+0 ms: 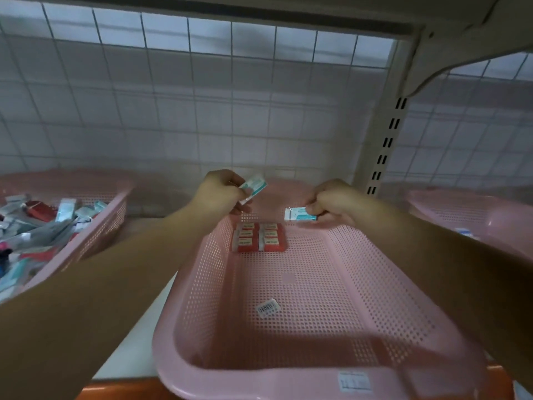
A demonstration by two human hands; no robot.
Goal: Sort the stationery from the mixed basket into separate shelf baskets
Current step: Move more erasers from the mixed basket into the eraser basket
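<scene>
A pink perforated basket [360, 284] sits in the middle of the shelf. At its far end lie two rows of red-and-white erasers [258, 237]. My left hand [220, 194] pinches a small teal-and-white eraser [253, 186] above the basket's far left corner. My right hand [331, 202] pinches a second teal-and-white eraser [298, 214] just above the far end, right of the red ones. The mixed basket [95, 223] on the left is full of jumbled stationery.
A third pink basket [473, 209] stands at the right, behind my right forearm. A barcode sticker [268, 307] lies on the middle basket's floor. A wire grid forms the back wall, and a slotted shelf upright [388, 142] rises at the right. An upper shelf hangs overhead.
</scene>
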